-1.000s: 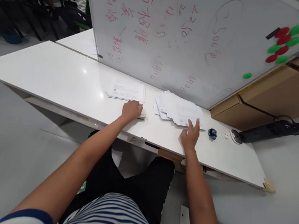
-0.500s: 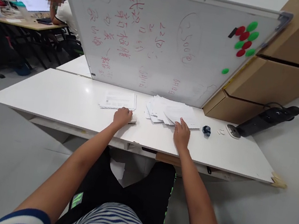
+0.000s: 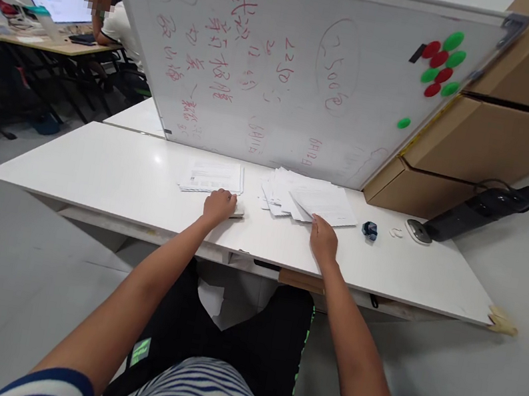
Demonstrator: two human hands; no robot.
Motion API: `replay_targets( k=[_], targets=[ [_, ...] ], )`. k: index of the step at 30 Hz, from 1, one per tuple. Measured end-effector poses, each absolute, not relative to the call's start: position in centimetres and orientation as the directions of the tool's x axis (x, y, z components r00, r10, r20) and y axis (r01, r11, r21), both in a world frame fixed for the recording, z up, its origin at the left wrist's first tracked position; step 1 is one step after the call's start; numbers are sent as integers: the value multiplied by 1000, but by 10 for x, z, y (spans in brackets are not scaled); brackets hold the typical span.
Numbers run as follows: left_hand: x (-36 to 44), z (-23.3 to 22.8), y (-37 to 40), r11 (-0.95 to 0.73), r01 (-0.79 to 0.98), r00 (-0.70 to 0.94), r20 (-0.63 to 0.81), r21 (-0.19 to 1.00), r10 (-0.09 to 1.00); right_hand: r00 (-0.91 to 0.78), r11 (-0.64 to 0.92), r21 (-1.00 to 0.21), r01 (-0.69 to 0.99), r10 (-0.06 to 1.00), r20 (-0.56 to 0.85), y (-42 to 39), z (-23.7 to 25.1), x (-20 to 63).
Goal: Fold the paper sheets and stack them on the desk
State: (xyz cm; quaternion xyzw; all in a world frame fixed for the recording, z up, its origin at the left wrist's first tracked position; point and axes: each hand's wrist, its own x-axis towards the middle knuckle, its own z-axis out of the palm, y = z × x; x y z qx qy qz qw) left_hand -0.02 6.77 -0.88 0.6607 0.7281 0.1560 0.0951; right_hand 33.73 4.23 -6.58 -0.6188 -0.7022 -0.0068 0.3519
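Observation:
My left hand (image 3: 219, 206) lies on the white table (image 3: 96, 170), curled shut over a small pale object (image 3: 237, 213) whose end pokes out on the right. Just beyond it sits a neat stack of printed sheets (image 3: 212, 176). My right hand (image 3: 322, 238) rests flat on the table. Its fingertips touch the near edge of the top sheet of a loose, fanned pile of papers (image 3: 310, 197). Both forearms reach out over my lap.
A whiteboard (image 3: 285, 73) with red writing and red and green magnets leans behind the papers against cardboard boxes (image 3: 507, 144). A small blue object (image 3: 369, 230), a white bit (image 3: 395, 232) and a black device (image 3: 486, 207) lie to the right. Another person (image 3: 109, 17) sits at a far desk.
The view has lifted and steadied. My right hand has slid left and back from the pile's right side to its near edge. My left hand has stayed put.

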Motion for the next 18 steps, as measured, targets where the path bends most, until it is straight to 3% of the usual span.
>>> replay_targets(
  k=[8, 18],
  targets=[
    [-2, -15, 71, 77, 919, -118, 82, 387, 990, 104, 174, -426, 888, 826, 554, 36, -66, 339],
    [-2, -13, 70, 78, 915, -110, 59, 396, 992, -68, 310, -393, 866, 850, 522, 44, -67, 338]
  ],
)
